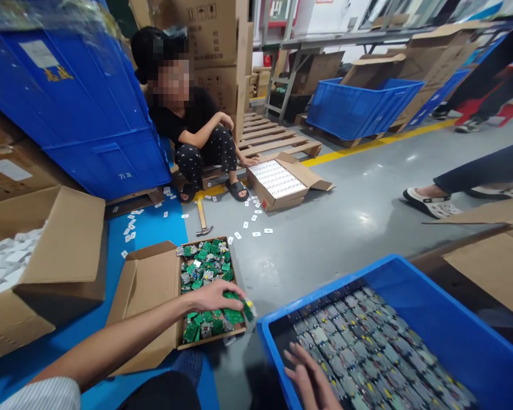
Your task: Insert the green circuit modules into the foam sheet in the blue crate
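My left hand (pixel 217 296) is closed on a green circuit board (pixel 249 310) above the right edge of a shallow cardboard box (pixel 151 285). Jumbled green circuit boards with grey metal parts (pixel 211 253) fill that box. My right hand (pixel 308 377) hangs over the near left side of a blue plastic bin (pixel 431 310), its fingers stretched out and holding nothing visible. Rows of closely packed boards with grey and yellow parts (pixel 367 341) lie in the bin. The palm of my right hand is cut off by the lower edge.
A person (pixel 205 131) squats ahead beside an open carton of white pieces (pixel 277 179). A hammer (pixel 202 219) and scattered white tags (pixel 256 234) lie on the floor. Stacked blue crates (pixel 106 165) and an open carton (pixel 68 233) stand left. Someone's foot (pixel 431 202) is at right.
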Tool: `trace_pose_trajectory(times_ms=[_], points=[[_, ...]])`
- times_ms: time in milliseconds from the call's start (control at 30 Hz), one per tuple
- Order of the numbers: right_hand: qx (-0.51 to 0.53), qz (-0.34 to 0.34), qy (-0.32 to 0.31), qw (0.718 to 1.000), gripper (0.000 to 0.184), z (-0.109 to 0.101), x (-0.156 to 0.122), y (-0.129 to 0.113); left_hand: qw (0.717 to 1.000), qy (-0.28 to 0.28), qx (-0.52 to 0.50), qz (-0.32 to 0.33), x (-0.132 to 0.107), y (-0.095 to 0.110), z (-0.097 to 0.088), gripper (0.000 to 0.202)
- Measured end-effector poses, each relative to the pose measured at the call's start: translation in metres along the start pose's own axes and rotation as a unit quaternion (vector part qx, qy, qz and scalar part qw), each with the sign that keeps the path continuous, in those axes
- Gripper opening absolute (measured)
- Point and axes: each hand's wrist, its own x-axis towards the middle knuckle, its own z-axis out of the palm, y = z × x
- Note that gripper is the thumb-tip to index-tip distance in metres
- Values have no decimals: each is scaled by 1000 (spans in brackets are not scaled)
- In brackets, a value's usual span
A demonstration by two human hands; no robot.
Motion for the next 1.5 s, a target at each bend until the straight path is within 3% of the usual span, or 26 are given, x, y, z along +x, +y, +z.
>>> trace_pose_trajectory(times_ms=[100, 167, 267, 400, 500, 600, 700, 800, 1067, 1200, 1367, 1500], points=[[175, 87, -40, 980, 72, -4, 6, -34, 983, -80, 84, 143, 25, 61, 44, 37], [213, 112, -17, 970, 69, -8, 8, -46, 956, -119, 146, 225, 47, 81, 77, 33], [215, 136, 60, 965, 66, -23, 11, -36, 929, -152, 215, 258, 81, 79, 121, 42], [188, 191, 141, 953, 55, -55, 11, 14, 933, -143, 283, 170, 110, 48, 152, 27], [94, 258, 186, 944, 39, -74, 14, 55, 932, -142, 307, 133, 117, 29, 154, 24], [-53, 294, 189, 935, 32, -83, 20, 82, 929, -151, 315, 119, 119, 22, 151, 25], [-210, 269, 192, 920, 38, -87, 24, 95, 930, -154, 317, 101, 121, 21, 150, 23], [-299, 235, 195, 904, 43, -94, 22, 103, 935, -150, 311, 85, 123, 20, 149, 23], [-333, 286, 209, 874, 55, -122, 2, 122, 955, -161, 250, -4, 122, 18, 152, 25], [-310, 287, 179, 888, 42, -120, 2, 133, 966, -166, 192, -43, 123, 22, 152, 25], [-251, 301, 192, 900, 19, -112, 11, 143, 967, -166, 189, -48, 124, 22, 151, 24], [-249, 305, 184, 901, 32, -112, 10, 138, 968, -159, 188, -41, 124, 21, 152, 24]])
